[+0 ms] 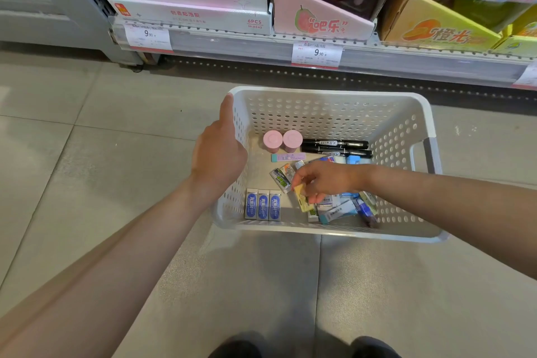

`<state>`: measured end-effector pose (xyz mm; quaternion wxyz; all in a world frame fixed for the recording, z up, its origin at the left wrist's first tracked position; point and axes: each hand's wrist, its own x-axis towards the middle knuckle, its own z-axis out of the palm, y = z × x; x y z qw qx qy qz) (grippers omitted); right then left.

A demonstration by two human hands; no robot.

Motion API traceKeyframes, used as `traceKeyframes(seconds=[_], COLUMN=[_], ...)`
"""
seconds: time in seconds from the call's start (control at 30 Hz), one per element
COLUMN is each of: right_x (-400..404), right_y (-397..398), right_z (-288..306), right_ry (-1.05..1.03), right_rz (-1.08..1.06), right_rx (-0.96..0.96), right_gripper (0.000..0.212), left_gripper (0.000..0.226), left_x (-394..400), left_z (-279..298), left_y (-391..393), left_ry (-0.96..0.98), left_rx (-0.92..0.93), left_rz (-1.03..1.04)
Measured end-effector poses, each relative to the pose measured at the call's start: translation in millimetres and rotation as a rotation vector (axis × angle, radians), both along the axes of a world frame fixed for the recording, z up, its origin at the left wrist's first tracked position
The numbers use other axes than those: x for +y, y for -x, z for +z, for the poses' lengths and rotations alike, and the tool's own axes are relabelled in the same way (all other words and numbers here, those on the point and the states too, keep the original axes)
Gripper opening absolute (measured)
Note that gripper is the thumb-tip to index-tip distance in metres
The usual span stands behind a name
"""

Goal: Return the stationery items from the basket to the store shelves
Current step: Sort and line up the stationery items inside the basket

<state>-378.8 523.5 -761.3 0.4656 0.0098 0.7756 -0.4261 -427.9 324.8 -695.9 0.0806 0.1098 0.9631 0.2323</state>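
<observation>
A white perforated basket [328,112] stands on the floor below the shelves. My left hand [218,154] grips its left wall, thumb along the rim. Inside the basket my right hand [325,180] pinches a small yellow eraser [302,200] among a heap of loose packed erasers [340,211]. Three blue-labelled erasers [263,206] stand in a row at the front left. Two pink round containers [282,141] and two black markers [337,147] lie at the back, with a pink and teal eraser [287,157] in front of them.
The lowest store shelf [232,43] runs across the top with price tags [316,54]. On it stand a pink and white box [189,9], a pink guava box [319,14] and an orange box [436,26]. Grey floor tiles surround the basket; my shoes [305,349] are at the bottom edge.
</observation>
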Motion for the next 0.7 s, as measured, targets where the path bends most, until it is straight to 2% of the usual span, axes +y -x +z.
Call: traceKeyframes(seconds=[0.07, 0.17, 0.27, 0.47, 0.6, 0.7], right_x=[0.9, -2.8, -8.3, -13.2, -13.9, -16.9], right_y=[0.5, -1.8, -3.9, -3.2, -2.5, -1.5], right_z=[0.1, -3.6, -7.1, -12.6, -14.5, -13.9], right_ry=[0.012, -0.044, -0.07, -0.148, -0.165, -0.177], right_rz=[-0.067, -0.049, -0.038, -0.009, -0.022, 0.07], right_rx=[-0.039, 0.046, 0.065, 0.122, 0.19, 0.196], right_gripper=[0.005, 0.016, 0.014, 0.036, 0.029, 0.028], left_gripper=[0.071, 0.072, 0.073, 0.073, 0.072, 0.072], left_x=[-0.4, -0.4, -0.1, 0.3, 0.3, 1.2], left_z=[-0.6, -0.9, -0.8, 0.0, 1.7, 3.1], left_y=[0.7, 1.0, 0.6, 0.2, 0.2, -0.7], left_ry=[-0.009, -0.011, -0.01, -0.014, -0.013, -0.02], left_rx=[-0.002, -0.011, -0.011, -0.016, -0.015, -0.016], left_rz=[0.002, 0.005, 0.004, 0.004, 0.003, 0.001])
